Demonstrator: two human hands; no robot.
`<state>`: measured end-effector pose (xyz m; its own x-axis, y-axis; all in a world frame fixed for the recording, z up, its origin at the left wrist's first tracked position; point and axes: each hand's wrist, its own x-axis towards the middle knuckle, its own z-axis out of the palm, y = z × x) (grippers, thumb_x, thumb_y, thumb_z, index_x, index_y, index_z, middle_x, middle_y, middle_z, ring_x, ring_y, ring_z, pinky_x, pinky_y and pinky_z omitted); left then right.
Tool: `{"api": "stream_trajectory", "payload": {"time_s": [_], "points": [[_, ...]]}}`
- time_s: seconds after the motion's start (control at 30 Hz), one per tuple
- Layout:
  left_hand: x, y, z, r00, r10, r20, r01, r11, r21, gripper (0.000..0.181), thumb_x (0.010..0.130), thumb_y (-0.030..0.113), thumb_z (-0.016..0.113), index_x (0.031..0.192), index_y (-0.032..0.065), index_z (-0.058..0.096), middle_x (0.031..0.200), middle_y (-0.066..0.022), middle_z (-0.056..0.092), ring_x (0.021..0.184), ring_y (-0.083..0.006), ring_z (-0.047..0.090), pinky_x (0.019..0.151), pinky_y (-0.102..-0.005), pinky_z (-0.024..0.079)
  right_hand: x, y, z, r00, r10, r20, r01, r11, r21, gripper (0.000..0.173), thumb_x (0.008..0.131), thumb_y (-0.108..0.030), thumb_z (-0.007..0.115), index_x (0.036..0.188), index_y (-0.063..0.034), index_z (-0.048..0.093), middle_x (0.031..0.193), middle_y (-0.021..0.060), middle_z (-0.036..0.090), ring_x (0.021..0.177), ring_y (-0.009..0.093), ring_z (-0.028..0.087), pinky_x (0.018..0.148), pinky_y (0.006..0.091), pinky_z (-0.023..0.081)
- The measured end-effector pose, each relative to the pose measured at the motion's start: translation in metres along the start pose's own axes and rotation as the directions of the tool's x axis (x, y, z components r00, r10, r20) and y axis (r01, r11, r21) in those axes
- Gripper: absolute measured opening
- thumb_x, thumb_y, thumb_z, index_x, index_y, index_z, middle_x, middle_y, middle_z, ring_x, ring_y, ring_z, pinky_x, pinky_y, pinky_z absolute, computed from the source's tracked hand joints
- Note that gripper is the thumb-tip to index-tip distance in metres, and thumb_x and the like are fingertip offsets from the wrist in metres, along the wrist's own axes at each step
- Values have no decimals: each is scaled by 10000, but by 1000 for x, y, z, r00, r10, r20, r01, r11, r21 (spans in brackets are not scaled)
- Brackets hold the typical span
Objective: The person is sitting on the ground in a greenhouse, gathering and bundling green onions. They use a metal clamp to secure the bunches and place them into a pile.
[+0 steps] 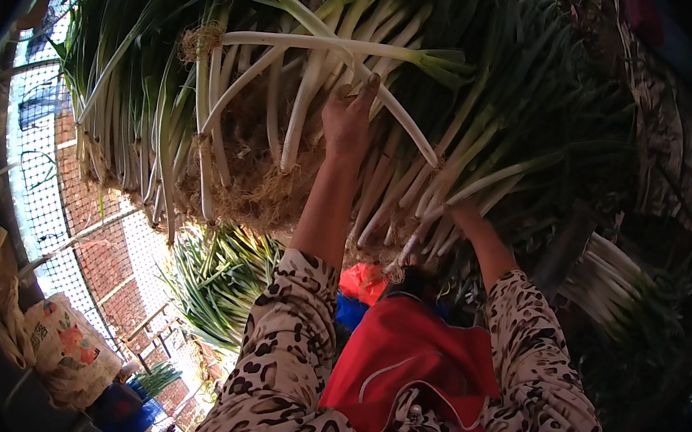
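Note:
Long green onions with white stalks (307,104) and hairy roots (276,186) lie in a big heap before me. My left hand (350,112) is at the middle of the heap, its thumb against a diagonal stalk (404,118); whether its fingers close around it is unclear. Another green onion (313,43) lies crosswise just above that hand. Lower and to the right, my right hand (463,217) touches the root-end part of a slanting bunch (437,194); its fingertips are hidden by stalks and shadow.
More green onions (218,285) lie below the heap at left, and a bundle (608,275) lies at right. A red plastic bag (364,281) is near my red apron (414,350). Mesh netting (93,215) and a printed bag (70,345) are at left.

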<state>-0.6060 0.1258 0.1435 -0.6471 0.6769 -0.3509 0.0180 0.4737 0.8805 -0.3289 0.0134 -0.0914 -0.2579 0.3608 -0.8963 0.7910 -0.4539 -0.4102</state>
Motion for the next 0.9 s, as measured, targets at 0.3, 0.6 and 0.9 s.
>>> {"api": "stream_trajectory", "payload": {"time_s": [0.3,0.6,0.9], "points": [[60,47,47,934,-302,-189,169,843,-511,290,733,72,719,959,-10,557,732,-84,566,548,-179,521,490,-317,423,-96,5,-4,993,-76,-91,116,770,627,462,892,-397,604,1213,-70,545,969,73,597,818,188,566,729,398,470],[-178,15,-8,998,-40,38,51,935,-350,272,779,59,703,1003,42,551,823,-37,621,668,-81,536,573,-210,428,-191,-131,-50,901,-433,4,26,65,998,578,917,-449,571,1289,-29,430,1053,146,638,950,299,608,885,457,435],[-243,13,-88,900,362,243,-415,881,226,560,751,182,777,1235,45,531,897,-101,654,779,-181,647,694,-323,519,-289,-222,-53,874,-458,-159,84,-181,980,379,896,-41,563,1253,-74,439,1007,109,582,885,245,593,815,388,516]]}}
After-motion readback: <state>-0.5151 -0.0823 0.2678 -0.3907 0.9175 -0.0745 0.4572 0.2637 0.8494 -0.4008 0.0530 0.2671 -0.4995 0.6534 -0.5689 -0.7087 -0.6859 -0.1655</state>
